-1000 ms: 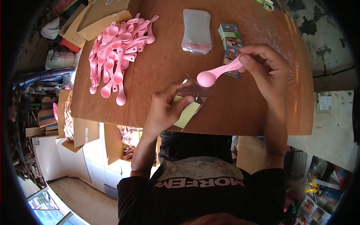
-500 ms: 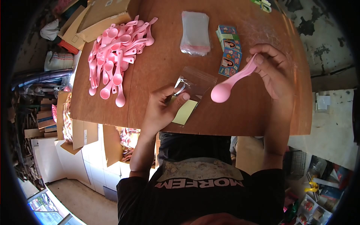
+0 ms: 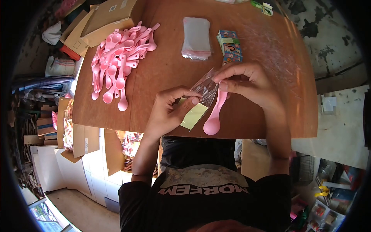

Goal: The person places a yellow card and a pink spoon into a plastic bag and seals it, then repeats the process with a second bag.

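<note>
Between thumb and fingers, my left hand (image 3: 170,110) pinches a clear plastic bag (image 3: 208,88) that has a pale yellow-green card (image 3: 194,116) in its lower part. My right hand (image 3: 247,83) is closed on the handle end of a pink measuring spoon (image 3: 212,123), whose round bowl hangs down near the table's front edge. The right fingertips are right at the bag's upper edge. Beyond the hands lie a stack of clear bags (image 3: 196,38) and a banded stack of printed cards (image 3: 230,45), partly covered by my right hand.
A heap of pink measuring spoons (image 3: 116,65) lies on the left of the brown table (image 3: 162,46), against a cardboard box (image 3: 110,19). Crumpled clear film (image 3: 270,54) is at the right. A green-and-white item (image 3: 263,7) sits at the far edge. Open boxes (image 3: 87,141) stand below the left side.
My right hand has moved left to the bag's upper edge, bringing the spoon with it. The spoon now hangs bowl down, and the bag's top is drawn up toward the right fingers.
</note>
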